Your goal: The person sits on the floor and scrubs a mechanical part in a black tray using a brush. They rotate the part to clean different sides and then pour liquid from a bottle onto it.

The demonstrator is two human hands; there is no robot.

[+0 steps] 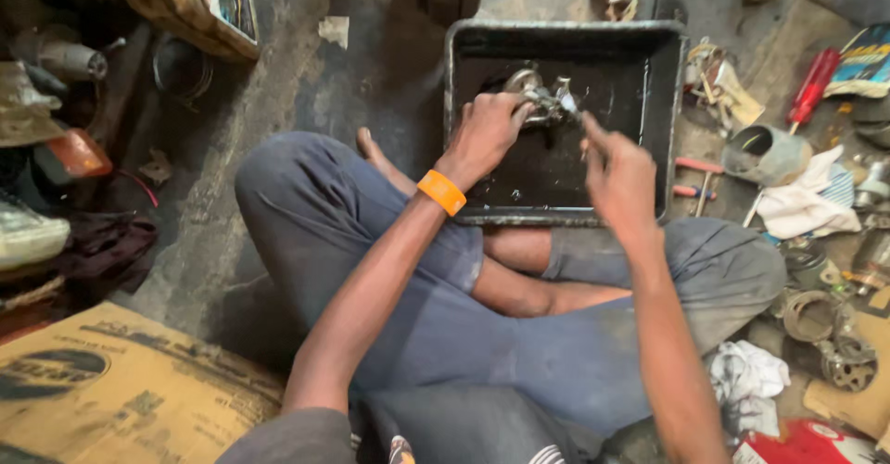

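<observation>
Head view, read left to right: at the lower left I count one flattened cardboard sheet (pixel 111 390) on the floor, and above it a heap of dark parts too cluttered to count. One cardboard box (pixel 185 0) lies at the top left. At centre I see one black rectangular tray (pixel 667 102) on the floor, just beyond my crossed legs. My left hand (pixel 484 135), with one orange wristband (pixel 441 191) on its wrist, is closed around one small metal part (pixel 547 102), held inside the tray, above its dark bottom. My right hand (pixel 619 172) is beside it, fingers drawn together in a pinch at the part's right end; I cannot tell what sits between the fingertips. Right of the tray I count one red-handled screwdriver (pixel 813 86), one grey metal cup (pixel 766 155) lying on its side, and one white cloth (pixel 807 204). Further right lie several round metal rings and gears, blurred, count uncertain. One crumpled white rag (pixel 746 376) lies at the lower right.
</observation>
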